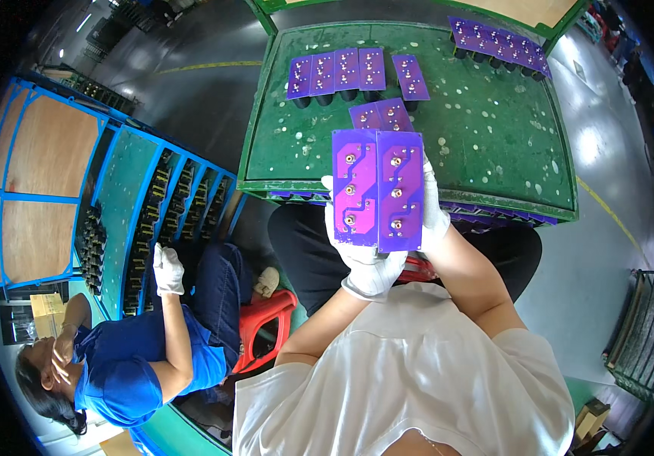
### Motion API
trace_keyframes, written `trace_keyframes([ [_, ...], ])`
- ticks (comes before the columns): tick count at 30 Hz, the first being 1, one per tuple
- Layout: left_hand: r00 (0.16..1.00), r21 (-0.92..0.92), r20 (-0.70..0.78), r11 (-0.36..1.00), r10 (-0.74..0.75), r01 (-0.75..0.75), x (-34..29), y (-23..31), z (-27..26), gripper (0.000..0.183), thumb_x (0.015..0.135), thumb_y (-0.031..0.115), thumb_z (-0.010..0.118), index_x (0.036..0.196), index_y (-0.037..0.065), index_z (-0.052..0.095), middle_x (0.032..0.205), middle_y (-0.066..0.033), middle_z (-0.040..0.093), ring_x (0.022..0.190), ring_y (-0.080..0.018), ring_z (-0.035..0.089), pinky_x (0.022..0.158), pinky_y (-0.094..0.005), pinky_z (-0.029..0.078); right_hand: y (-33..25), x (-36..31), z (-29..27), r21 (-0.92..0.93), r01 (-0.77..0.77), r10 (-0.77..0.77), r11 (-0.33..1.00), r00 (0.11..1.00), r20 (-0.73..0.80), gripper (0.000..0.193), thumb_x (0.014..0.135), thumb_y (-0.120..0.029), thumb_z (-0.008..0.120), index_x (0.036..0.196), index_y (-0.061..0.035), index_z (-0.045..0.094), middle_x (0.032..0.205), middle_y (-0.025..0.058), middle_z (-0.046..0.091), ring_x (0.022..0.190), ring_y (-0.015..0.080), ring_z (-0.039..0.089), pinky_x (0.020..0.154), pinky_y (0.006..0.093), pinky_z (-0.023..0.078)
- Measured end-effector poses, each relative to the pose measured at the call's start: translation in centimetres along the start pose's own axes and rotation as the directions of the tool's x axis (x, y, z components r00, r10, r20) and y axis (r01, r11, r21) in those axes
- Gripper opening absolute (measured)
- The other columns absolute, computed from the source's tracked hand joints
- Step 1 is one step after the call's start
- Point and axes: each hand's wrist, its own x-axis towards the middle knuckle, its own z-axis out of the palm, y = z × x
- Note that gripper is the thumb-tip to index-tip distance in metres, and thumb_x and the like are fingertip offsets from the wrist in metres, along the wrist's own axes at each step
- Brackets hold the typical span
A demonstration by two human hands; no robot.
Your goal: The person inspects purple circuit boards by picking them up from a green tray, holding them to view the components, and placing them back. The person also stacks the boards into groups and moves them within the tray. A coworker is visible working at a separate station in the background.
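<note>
Two purple circuit boards, a left one [356, 209] and a right one [409, 171], stand side by side in front of me, metal studs facing up at me. My left hand [369, 267], in a white glove, is closed around the left board's side and lower edge. My right hand [433, 209], also gloved, grips the right board's outer side. Most fingers are hidden behind the boards. Just beyond lies another pair of purple boards [392, 114], partly covered by the held ones, on the green table [486, 144].
More boards [347, 70] on black cylindrical parts stand at the table's back left, a single board [410, 78] beside them, and a row [498, 47] at the back right. A co-worker in blue [126, 372] sits at my left by a blue-framed rack [126, 220], near a red stool [266, 327].
</note>
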Motion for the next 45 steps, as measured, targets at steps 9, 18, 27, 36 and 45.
trace_keyframes([
  [9, 0.871, -0.692, 0.088, 0.600, -0.483, 0.402, -1.7, -1.3, 2.9, 0.083, 0.081, 0.018, 0.076, 0.148, 0.003, 0.029, 0.138, -0.0153, 0.049, 0.129, -0.0291, 0.047, 0.108, -0.0438, 0.038, 0.4, 0.8, -2.2, -0.171, 0.148, -0.170, 0.974, 0.978, -0.119, 0.074, 0.095, -0.065, 0.040, 0.144, -0.0095, 0.044, 0.140, 0.0161, 0.052, 0.124, 0.0324, 0.054, 0.106, 0.0505, 0.044],
  [18, 0.967, -0.142, -0.099, 0.965, -0.234, 0.219, 2.5, -6.3, -1.6, 0.058, 0.085, 0.021, 0.072, 0.133, 0.002, 0.045, 0.126, -0.0169, 0.057, 0.115, -0.0285, 0.057, 0.102, -0.0419, 0.041, 1.3, 2.5, -6.9, -0.725, 0.246, -0.150, 0.643, 0.969, 0.195, 0.059, 0.102, -0.042, 0.046, 0.146, -0.0043, 0.037, 0.147, 0.0129, 0.044, 0.137, 0.0298, 0.041, 0.116, 0.0483, 0.030],
  [27, 0.656, -0.024, -0.652, 0.875, -0.380, 0.483, 2.1, -18.1, -12.4, 0.035, 0.089, 0.009, 0.069, 0.120, -0.002, 0.056, 0.105, -0.0141, 0.062, 0.089, -0.0200, 0.058, 0.080, -0.0361, 0.050, -3.1, -3.1, -10.3, -0.871, -0.050, -0.536, -0.488, 0.805, 0.255, 0.028, 0.083, -0.016, 0.074, 0.106, -0.0030, 0.065, 0.113, 0.0147, 0.066, 0.106, 0.0297, 0.063, 0.090, 0.0394, 0.051],
  [36, 0.540, 0.298, -0.839, 0.773, -0.067, 0.560, -2.0, -24.7, -21.6, 0.031, 0.091, 0.027, 0.070, 0.088, -0.004, 0.069, 0.081, -0.0146, 0.067, 0.074, -0.0225, 0.063, 0.072, -0.0390, 0.052, -4.4, -0.2, -12.3, -0.398, -0.415, -0.558, -0.818, 0.743, 0.371, 0.079, 0.073, -0.052, 0.075, 0.129, -0.0017, 0.053, 0.132, 0.0245, 0.053, 0.129, 0.0406, 0.046, 0.111, 0.0543, 0.032],
  [45, 0.519, 0.348, -0.851, 0.830, 0.083, 0.437, -0.2, -24.5, -22.4, 0.031, 0.091, 0.014, 0.070, 0.112, -0.006, 0.061, 0.099, -0.0168, 0.066, 0.083, -0.0222, 0.063, 0.074, -0.0362, 0.055, -6.4, 2.4, -14.1, -0.481, -0.395, -0.571, -0.782, 0.764, 0.301, 0.093, 0.071, -0.061, 0.075, 0.139, -0.0054, 0.043, 0.137, 0.0176, 0.051, 0.134, 0.0414, 0.042, 0.113, 0.0605, 0.024],
])
